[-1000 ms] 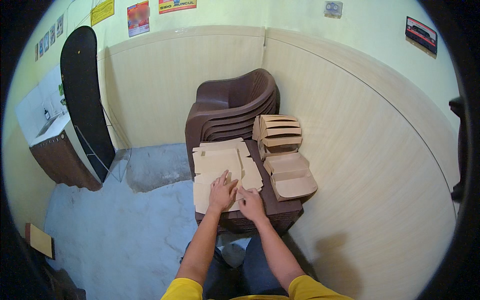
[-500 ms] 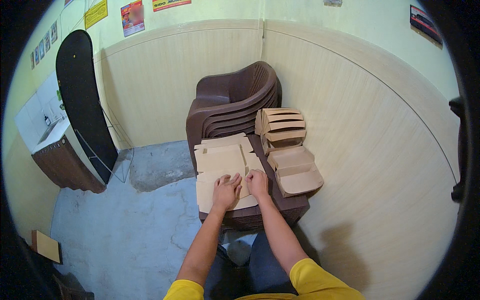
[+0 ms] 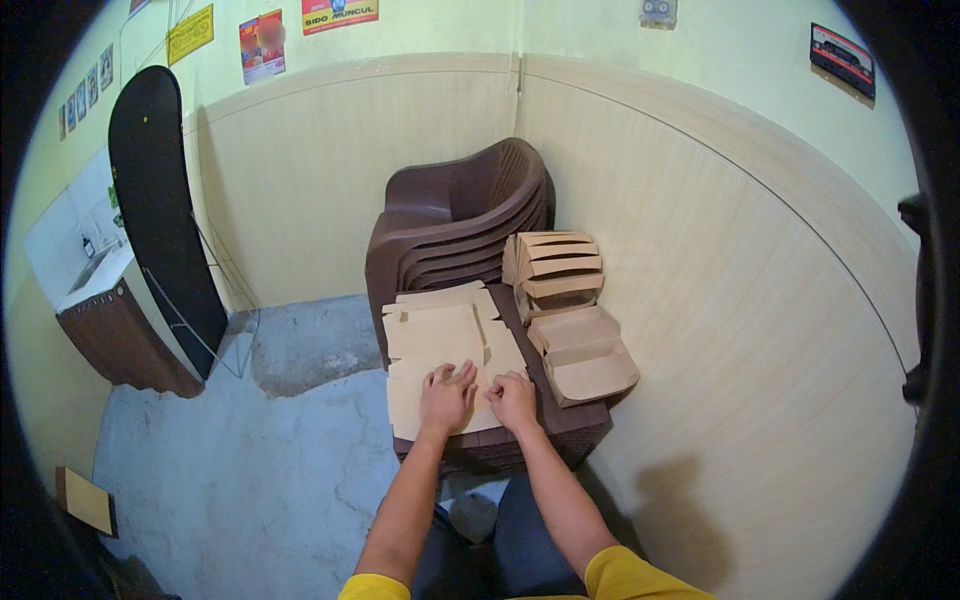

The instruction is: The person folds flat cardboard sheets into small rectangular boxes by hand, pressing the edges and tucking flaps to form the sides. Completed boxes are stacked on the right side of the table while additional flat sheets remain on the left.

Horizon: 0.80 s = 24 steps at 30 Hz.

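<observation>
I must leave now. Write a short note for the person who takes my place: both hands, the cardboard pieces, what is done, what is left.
Left hand: flat on the top sheet of the flat box blanks, holding nothing.
Right hand: fingers curled at that sheet's right edge, grip unclear.
The blanks lie stacked on the brown plastic stool, in front of the stacked brown chairs.
Done: folded boxes on the stool's right side, more nested behind.
Left: the stack of unfolded blanks.

Bright even indoor light, soft shadows, sharp centre, fisheye-bent dark rim
</observation>
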{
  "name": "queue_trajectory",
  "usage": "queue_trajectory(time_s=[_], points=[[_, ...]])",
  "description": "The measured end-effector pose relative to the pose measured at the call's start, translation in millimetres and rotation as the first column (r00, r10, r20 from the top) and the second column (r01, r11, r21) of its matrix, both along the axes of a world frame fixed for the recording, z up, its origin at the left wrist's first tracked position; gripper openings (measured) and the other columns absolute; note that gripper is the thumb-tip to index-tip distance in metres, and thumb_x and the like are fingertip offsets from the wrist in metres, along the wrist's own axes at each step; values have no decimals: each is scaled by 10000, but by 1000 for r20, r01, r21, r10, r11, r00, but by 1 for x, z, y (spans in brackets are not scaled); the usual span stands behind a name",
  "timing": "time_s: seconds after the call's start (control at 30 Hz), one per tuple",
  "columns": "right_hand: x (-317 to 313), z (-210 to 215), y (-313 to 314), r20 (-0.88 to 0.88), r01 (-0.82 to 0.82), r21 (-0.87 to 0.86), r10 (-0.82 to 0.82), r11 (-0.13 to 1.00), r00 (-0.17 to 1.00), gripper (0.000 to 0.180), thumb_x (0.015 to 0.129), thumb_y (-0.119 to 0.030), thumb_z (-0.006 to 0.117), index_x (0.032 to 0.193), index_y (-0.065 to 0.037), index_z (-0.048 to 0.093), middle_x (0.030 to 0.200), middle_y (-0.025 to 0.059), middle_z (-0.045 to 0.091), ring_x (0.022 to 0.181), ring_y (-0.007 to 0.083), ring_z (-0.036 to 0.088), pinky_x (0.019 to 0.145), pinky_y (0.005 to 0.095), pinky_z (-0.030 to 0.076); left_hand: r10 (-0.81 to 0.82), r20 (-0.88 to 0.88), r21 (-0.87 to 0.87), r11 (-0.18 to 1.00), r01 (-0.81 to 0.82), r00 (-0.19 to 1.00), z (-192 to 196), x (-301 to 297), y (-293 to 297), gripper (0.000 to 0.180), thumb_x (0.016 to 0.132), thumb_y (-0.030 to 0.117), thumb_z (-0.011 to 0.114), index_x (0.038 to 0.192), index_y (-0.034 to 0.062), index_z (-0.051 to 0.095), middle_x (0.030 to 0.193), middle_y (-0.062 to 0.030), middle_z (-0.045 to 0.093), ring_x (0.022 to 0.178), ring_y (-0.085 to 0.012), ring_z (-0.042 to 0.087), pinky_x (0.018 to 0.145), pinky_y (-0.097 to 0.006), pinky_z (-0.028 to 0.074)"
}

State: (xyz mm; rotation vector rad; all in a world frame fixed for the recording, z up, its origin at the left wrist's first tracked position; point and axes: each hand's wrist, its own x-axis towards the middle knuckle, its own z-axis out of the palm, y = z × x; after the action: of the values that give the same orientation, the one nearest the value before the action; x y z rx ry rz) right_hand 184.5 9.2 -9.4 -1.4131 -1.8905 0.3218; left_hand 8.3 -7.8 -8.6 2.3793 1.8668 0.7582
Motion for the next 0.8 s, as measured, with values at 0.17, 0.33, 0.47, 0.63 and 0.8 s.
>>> queue_trajectory(time_s=[0.17,0.33,0.47,0.63,0.8], points=[[-10,-2,18,-31,58,68,-56,996,998,209,735,-146,914,760,-65,722,857,109,685,937,353,622,839,482,497,-37,16,-10,999,37,999,-1,-3,-1,457,1063,347,561,1486,196,646,1570,41,597,1404,-291,526,1192,-493,365],[-21,1,44,-38,104,54,-102,993,994,209,745,-164,910,770,-65,728,863,108,684,952,361,625,873,491,492,-36,-1,-1,999,36,999,2,-3,0,455,1063,339,560,1488,204,648,1573,41,595,1403,-287,533,1198,-494,364],[-23,3,35,121,105,34,-108,994,987,205,817,-221,859,887,-67,743,991,126,681,1050,357,615,930,493,489,-23,11,12,1000,23,1000,1,-1,-2,456,1061,337,560,1490,209,649,1579,43,590,1410,-284,530,1210,-482,357],[-24,1,2,272,60,87,-81,994,959,286,904,-275,768,1116,-86,734,1206,132,619,1193,349,557,1004,491,481,-38,68,28,999,36,997,-8,-4,2,448,1041,308,601,1459,162,672,1571,7,596,1374,-308,558,1196,-485,386],[-13,13,-9,190,-16,-9,17,1000,982,308,942,-291,719,1189,-109,749,1234,100,594,1228,337,529,1052,507,446,-1,579,-350,903,250,815,3,-37,33,453,971,243,679,1411,139,711,1492,-114,654,1343,-340,586,1186,-461,412]])
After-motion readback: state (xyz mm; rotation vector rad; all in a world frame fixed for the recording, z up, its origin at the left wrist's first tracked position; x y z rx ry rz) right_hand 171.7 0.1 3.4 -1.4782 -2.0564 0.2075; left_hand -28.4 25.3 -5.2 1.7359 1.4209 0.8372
